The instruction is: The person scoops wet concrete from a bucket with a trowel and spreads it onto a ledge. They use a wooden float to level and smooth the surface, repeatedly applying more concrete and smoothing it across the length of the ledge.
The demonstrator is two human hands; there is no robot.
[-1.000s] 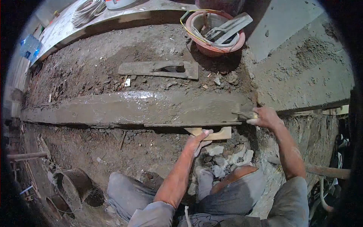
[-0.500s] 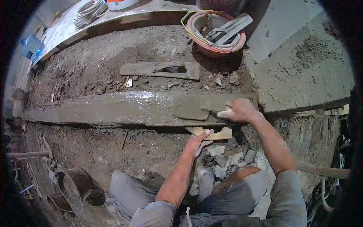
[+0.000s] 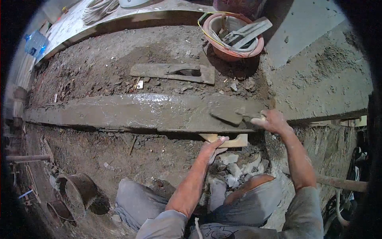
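Observation:
My right hand [image 3: 272, 121] is wrapped round the handle of a trowel [image 3: 227, 112]. The trowel's mortar-smeared blade rests on the wet top of a long grey cement ledge [image 3: 119, 113]. Lower down, my left hand [image 3: 216, 146] grips a pale float [image 3: 237, 140] by its handle, close to the ledge's front edge. How far the float's flat side extends under the ledge is hidden. Behind the ledge, a longer mortar-covered float [image 3: 155, 71] lies on the soil.
A pink bucket [image 3: 260, 44] with tools stands at the back right, beside a mortar-spotted slab [image 3: 318, 75]. Broken stones [image 3: 234, 171] lie between my knees. A rusty metal ring [image 3: 85, 191] sits at left; a pole [image 3: 342, 183] crosses at right. Coiled cable [image 3: 97, 11] lies at the back.
My right hand has moved right along the ledge with the trowel, and the blade has turned. My left hand keeps hold of the pale float at nearly the same place. The view has shifted slightly.

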